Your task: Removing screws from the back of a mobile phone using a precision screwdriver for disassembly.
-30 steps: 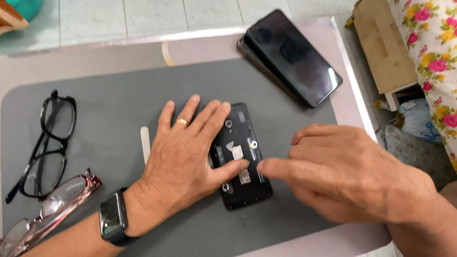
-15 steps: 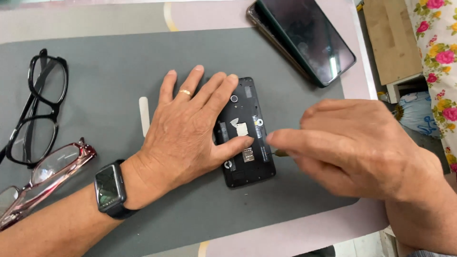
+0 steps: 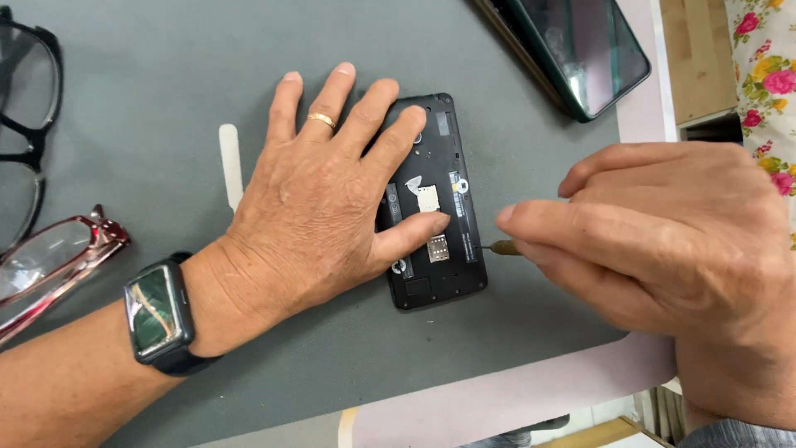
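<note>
Grip of right hand point(image 3: 663, 241) pinches a thin tool point(image 3: 497, 247) at the opened phone point(image 3: 435, 207).
Left hand point(image 3: 323, 207) lies flat, open, pinning it; best kept steady.

Open grey mat point(image 3: 531, 158) above the right hand point(image 3: 672, 241), between the opened phone point(image 3: 435, 203) and the dark phone point(image 3: 572, 50) at the top right: room to pass there. More bare mat along the near edge, below the left hand point(image 3: 319, 207) and the watch point(image 3: 157, 315). Also free across the top middle, above the fingertips. Blocked on the left by black glasses point(image 3: 25, 124) and red glasses point(image 3: 50, 265). White strip point(image 3: 230, 162) lying just beside the left hand. Narrow gap right of the opened phone taken by the thin tool point(image 3: 497, 247). Surface edge point(image 3: 655, 124) close on the right, wooden box point(image 3: 696, 58) beyond.
</note>
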